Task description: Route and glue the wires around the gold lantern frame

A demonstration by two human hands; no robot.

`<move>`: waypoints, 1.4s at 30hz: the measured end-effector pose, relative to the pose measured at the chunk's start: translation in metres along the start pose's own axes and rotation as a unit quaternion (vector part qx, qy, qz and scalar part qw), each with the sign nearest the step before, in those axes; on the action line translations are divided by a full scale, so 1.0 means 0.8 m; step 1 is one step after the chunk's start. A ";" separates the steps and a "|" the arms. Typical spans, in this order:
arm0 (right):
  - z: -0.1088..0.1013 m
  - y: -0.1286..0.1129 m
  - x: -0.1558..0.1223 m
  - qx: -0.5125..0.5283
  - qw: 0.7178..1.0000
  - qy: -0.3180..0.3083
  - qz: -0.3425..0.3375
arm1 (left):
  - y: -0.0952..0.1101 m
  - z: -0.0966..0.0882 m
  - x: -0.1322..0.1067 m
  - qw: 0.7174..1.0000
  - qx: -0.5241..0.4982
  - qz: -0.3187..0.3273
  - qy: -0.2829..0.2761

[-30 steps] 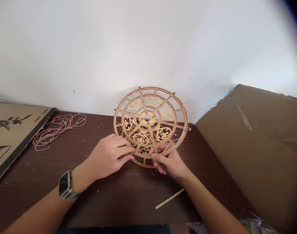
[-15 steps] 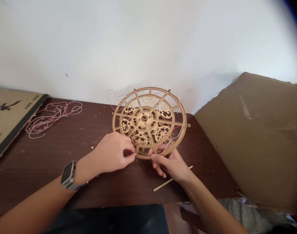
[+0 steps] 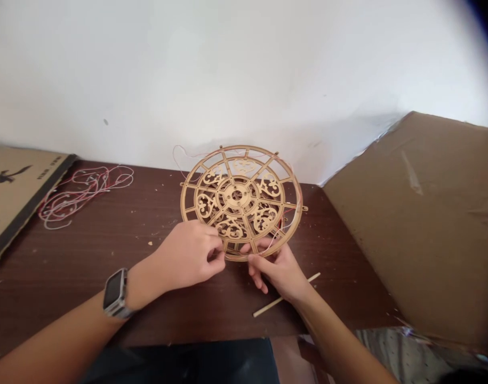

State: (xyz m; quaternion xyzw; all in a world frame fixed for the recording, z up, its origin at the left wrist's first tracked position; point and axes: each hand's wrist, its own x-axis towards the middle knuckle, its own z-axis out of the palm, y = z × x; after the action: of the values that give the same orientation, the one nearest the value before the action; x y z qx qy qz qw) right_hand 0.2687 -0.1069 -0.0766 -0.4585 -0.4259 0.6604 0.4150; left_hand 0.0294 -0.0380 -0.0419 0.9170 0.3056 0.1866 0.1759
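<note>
A round laser-cut wooden wheel (image 3: 212,184) with spokes and scrollwork panels is held just above the dark table, tilted. My left hand (image 3: 190,255) pinches its lower rim, and my right hand (image 3: 278,269) grips the rim a little further right, with the thumb in front and the fingers partly behind. Thin red and white wires (image 3: 287,224) run along the wheel's right side, and a loop of wire (image 3: 180,160) sticks out at its upper left. The rim's lowest part is hidden by my fingers.
A tangle of red and white wire (image 3: 84,194) lies on the dark wood table (image 3: 180,314). A thin wooden stick (image 3: 286,295) lies near my right hand. A printed board (image 3: 15,197) stands at left, a large cardboard sheet (image 3: 412,213) at right, and a white wall behind.
The wheel has tipped flatter and turned slightly between my hands, and a wire loop now shows at its upper left. The view has shifted downward, and both hands stay on the rim.
</note>
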 end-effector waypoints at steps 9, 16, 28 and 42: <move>0.008 0.001 0.001 0.001 1.000 -0.015 -0.023 | 0.012 0.003 0.003 0.993 -0.040 -0.110 -0.011; 0.011 0.006 0.002 0.015 0.999 -0.003 -0.048 | 0.010 0.003 0.003 0.995 -0.032 -0.092 -0.010; 0.030 0.001 0.005 0.022 0.996 0.083 -0.035 | 0.020 0.007 0.001 0.995 -0.063 -0.073 0.025; 0.097 0.003 -0.016 0.128 0.960 0.247 -0.030 | 0.040 -0.002 -0.005 0.993 -0.081 -0.061 0.052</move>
State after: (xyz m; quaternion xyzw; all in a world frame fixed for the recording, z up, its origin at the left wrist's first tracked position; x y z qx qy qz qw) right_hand 0.1968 -0.1339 -0.0584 -0.5374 -0.2356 0.5629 0.5821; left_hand 0.0413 -0.0642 -0.0274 0.8684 0.3536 0.2473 0.2443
